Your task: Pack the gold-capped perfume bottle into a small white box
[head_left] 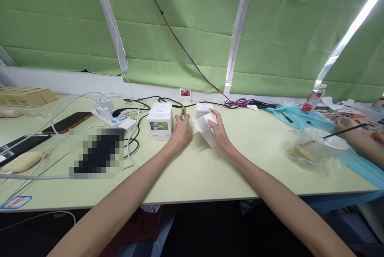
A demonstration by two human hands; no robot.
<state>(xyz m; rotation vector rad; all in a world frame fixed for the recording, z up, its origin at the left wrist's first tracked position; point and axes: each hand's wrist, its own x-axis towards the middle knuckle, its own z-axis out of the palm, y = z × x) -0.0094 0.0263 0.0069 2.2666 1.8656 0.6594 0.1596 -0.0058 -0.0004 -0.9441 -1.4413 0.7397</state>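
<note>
My left hand [181,133] is closed around a small glass bottle with a gold cap [183,113], which stands on the pale green table [210,173]. My right hand [218,132] grips a small white carton [206,129] that is tilted with its flap open toward the bottle. Just left of my left hand stands a stack of white boxes with a flower picture [160,121]. Another white box [203,109] sits behind the open carton.
A white power strip [113,119] with cables, two dark phones [67,122] and a blurred patch [96,153] lie at the left. At the right, another person's arm [364,139] holds a black stick over a clear plastic bowl [313,149] beside blue cloth.
</note>
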